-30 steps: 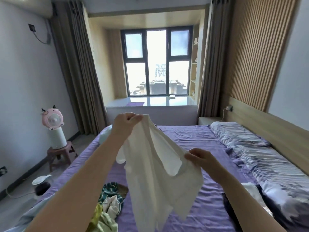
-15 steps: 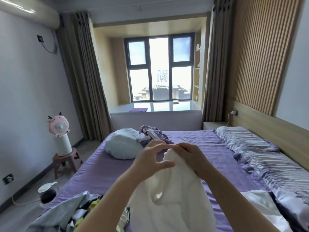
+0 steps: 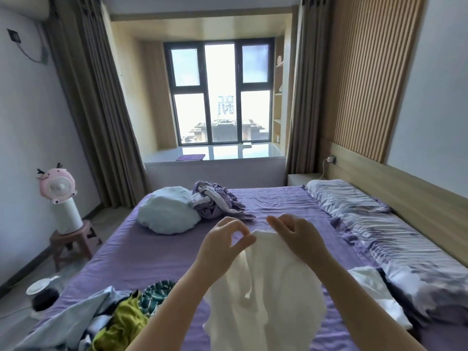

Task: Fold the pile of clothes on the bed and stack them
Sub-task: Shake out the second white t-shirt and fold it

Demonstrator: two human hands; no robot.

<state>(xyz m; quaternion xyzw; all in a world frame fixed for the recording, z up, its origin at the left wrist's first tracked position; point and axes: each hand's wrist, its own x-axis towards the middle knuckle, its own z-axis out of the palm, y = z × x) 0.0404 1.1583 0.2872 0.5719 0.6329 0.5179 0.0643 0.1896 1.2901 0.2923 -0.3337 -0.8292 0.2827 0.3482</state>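
Observation:
A white garment [image 3: 268, 295] hangs in front of me above the purple bed [image 3: 141, 252]. My left hand [image 3: 222, 247] pinches its top edge between thumb and forefinger. My right hand [image 3: 298, 236] grips the same top edge just to the right, fingers curled over the cloth. The two hands are close together. A pile of unfolded clothes [image 3: 106, 317], light blue, olive and green striped, lies at the bed's near left corner. A white folded piece [image 3: 377, 295] lies at the right beside the quilt.
A pale blue pillow [image 3: 167, 214] and a crumpled lilac cloth [image 3: 215, 203] lie at the far end of the bed. A patterned quilt [image 3: 395, 239] runs along the right by the headboard. A pink fan [image 3: 59, 196] stands on a stool at the left.
My hands have come down and together at the garment's top edge, from wide apart a second ago. The garment now hangs bunched and lower.

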